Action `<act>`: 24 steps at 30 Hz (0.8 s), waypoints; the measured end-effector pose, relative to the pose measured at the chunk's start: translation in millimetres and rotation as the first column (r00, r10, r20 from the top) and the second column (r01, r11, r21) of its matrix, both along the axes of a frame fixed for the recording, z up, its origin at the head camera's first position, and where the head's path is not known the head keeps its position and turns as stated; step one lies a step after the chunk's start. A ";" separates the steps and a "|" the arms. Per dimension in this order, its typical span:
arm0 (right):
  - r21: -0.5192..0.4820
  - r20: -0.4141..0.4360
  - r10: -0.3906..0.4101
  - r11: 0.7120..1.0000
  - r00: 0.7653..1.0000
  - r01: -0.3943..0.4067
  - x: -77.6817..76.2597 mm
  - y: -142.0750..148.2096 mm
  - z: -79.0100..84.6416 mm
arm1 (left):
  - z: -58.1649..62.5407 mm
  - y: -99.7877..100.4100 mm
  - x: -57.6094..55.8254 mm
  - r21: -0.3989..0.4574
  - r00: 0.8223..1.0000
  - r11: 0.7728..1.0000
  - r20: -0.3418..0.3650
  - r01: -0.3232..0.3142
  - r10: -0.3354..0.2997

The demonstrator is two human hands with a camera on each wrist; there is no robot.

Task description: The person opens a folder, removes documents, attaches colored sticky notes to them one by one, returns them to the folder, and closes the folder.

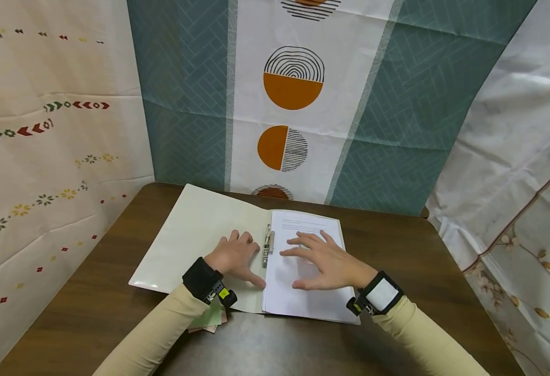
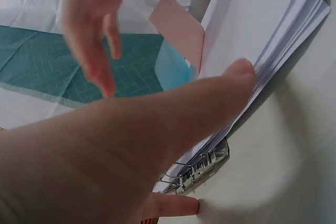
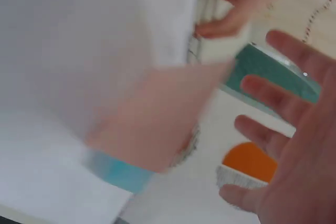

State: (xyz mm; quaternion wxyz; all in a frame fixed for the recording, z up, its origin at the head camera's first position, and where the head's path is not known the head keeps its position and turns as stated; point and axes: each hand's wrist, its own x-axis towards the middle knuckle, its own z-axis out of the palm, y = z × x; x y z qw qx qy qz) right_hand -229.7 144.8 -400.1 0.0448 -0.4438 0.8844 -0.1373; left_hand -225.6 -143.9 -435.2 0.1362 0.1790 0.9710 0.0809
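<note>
A white ring folder (image 1: 199,224) lies spread on the table, with a metal lever clip (image 1: 267,245) along its spine. A stack of printed white sheets (image 1: 303,305) lies on its right side. My left hand (image 1: 235,258) rests on the folder beside the clip, its thumb at the edge of the stack. Over the sheets hovers my right hand (image 1: 328,261), fingers spread and holding nothing. Both wrist views show a pink slip (image 2: 181,27) and a blue slip (image 2: 173,66) at the sheets; in the right wrist view the pink slip (image 3: 163,114) is blurred.
Green and pink papers (image 1: 210,317) stick out under the folder's near edge, by my left wrist. The brown wooden table (image 1: 397,245) ends at a patterned curtain (image 1: 185,104) behind, with light cloths (image 1: 58,130) hanging at both sides.
</note>
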 end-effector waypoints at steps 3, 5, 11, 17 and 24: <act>-0.043 -0.034 -0.044 0.998 0.998 0.043 -17.1 -9.7 16.5 | -0.2 -1.4 0.5 0.013 1.000 1.000 0.011 -0.008 0.008; -0.066 -0.052 -0.083 0.995 0.995 0.080 -29.2 -17.3 27.6 | -0.8 -2.1 0.4 0.017 1.000 1.000 0.019 -0.014 0.014; -0.142 -0.019 -0.157 0.978 0.987 0.153 -61.6 -36.1 50.9 | -5.3 -2.2 0.5 0.016 1.000 1.000 -0.001 -0.018 0.018; -0.148 0.064 -0.176 0.972 0.982 0.184 -77.6 -41.9 39.2 | -6.4 4.6 1.8 -0.012 0.999 1.000 -0.031 -0.010 0.010; -0.059 0.130 -0.194 0.977 0.972 0.203 -89.1 -50.4 25.4 | -7.3 8.0 1.4 -0.057 0.999 0.998 -0.040 -0.030 0.027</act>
